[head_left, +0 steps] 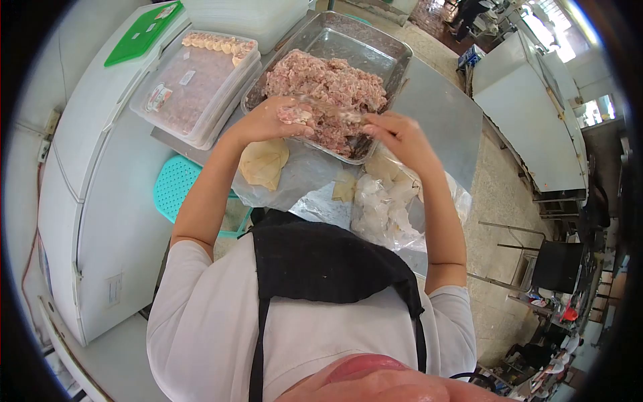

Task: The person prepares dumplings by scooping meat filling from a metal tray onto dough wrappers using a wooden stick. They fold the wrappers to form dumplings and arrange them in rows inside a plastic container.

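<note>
My left hand (288, 119) is curled around a wrapper (295, 115) with some meat on it, over the near left edge of the metal tray (402, 50). In my right hand (395, 134) is a thin utensil, blurred by motion, whose kind I cannot tell; its far end points toward the left hand. Pink ground meat (328, 80) is heaped in the tray below and beyond both hands. Nearer to me, a stack of pale round wrappers (264, 163) lies on clear plastic, with a smaller wrapper piece (345, 186) to its right.
Left of the tray stands a plastic container (201, 87) with a row of filled dumplings (218, 45) along its far end. A crumpled plastic bag (388, 208) lies at the table's near side. Around the table are a turquoise stool (175, 187), a white freezer (120, 221) and a green lid (143, 33).
</note>
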